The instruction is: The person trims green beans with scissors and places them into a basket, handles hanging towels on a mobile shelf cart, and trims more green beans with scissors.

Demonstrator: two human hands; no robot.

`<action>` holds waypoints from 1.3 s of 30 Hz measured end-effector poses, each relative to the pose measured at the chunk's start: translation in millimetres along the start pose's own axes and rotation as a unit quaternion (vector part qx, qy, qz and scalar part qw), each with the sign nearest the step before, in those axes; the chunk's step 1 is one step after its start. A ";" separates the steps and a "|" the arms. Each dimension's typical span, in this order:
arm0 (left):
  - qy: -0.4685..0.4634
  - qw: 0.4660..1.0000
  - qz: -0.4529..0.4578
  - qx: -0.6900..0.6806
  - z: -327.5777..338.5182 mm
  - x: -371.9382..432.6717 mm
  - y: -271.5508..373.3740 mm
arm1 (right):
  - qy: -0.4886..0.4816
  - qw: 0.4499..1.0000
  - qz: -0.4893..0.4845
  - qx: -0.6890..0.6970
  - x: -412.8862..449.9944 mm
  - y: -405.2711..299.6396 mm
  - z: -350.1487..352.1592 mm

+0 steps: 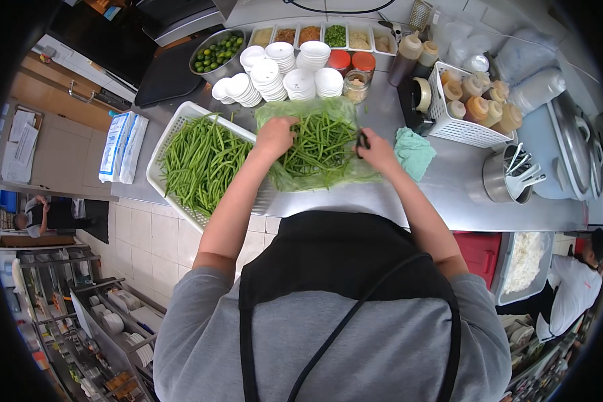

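Green beans lie in a loose pile on a pale green plastic bag spread on the steel counter. At the pile's left edge is my left hand, its fingertips bent onto the beans; whether they pinch any is hidden. My right hand grips black-handled scissors at the pile's right side, with the blades not clearly visible. To the left, a white perforated plastic basket holds many more green beans, and my left forearm passes over its right side.
Stacked white small bowls, red-lidded jars and a metal bowl of limes stand behind. Rightward are a green cloth, a squeeze-bottle basket and a utensil pot. Two other people are farther off, left and right.
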State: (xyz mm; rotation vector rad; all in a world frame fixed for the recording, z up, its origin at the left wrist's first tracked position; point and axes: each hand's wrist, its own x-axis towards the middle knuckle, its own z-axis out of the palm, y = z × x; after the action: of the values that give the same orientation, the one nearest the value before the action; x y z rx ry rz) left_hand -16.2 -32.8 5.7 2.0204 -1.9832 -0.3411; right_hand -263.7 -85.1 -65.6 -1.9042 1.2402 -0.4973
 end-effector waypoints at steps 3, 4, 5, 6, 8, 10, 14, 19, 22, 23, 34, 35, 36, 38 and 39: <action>-0.022 0.988 -0.103 0.113 -18.4 2.9 -2.6 | 0.083 0.993 0.035 -0.080 0.7 8.8 -7.7; 0.012 0.983 -0.103 0.149 -22.7 2.8 -5.8 | 0.099 0.993 0.029 -0.056 -1.2 5.7 -10.0; 0.011 0.983 -0.105 0.148 -25.6 2.1 -6.5 | 0.115 0.993 0.024 -0.031 -3.5 2.8 -12.7; 0.103 0.982 -0.063 0.144 -29.1 0.0 -6.8 | 0.112 0.993 0.022 -0.031 -7.0 -5.5 -15.0; 0.221 0.968 0.013 0.121 -29.0 0.1 -5.3 | 0.128 0.992 -0.007 -0.012 -12.8 -19.3 -16.8; 0.211 0.974 0.026 0.084 -25.8 0.0 2.2 | 0.122 0.990 -0.008 0.071 -14.6 -13.7 -13.6; 0.133 0.987 0.094 0.019 -6.2 -1.6 10.7 | 0.155 0.966 -0.012 0.207 -17.8 9.8 -5.1; 0.078 0.984 0.160 0.005 26.3 -4.8 17.2 | 0.191 0.954 0.006 0.229 -26.6 39.4 13.1; 0.065 0.986 0.153 -0.019 15.2 -0.1 20.7 | 0.211 0.952 0.008 0.221 -31.1 58.2 26.6; 0.064 0.987 0.098 -0.108 6.4 3.3 19.9 | 0.218 0.952 0.003 0.216 -32.1 65.4 29.7; -0.041 0.880 -0.081 -0.466 -35.1 5.4 -14.2 | 0.218 0.965 -0.001 0.149 -33.3 58.6 29.2; -0.038 0.877 -0.084 -0.471 -37.2 5.3 -16.6 | 0.218 0.965 0.004 0.144 -33.7 55.8 27.9; -0.008 0.875 -0.088 -0.477 -38.6 6.7 -20.3 | 0.217 0.965 0.003 0.145 -34.2 54.5 26.9; 0.019 0.846 -0.117 -0.519 -41.4 10.3 -26.5 | 0.213 0.966 0.006 0.147 -34.8 51.9 25.3; 0.045 0.814 -0.146 -0.561 -41.7 12.4 -27.8 | 0.214 0.966 0.006 0.147 -34.7 52.0 25.1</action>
State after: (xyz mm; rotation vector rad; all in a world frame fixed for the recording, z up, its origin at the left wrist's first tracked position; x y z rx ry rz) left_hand 25.3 -43.2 34.8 1.4242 -0.9218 -1.1282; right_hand -292.1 -54.8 -118.6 -1.5824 1.3539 -1.0672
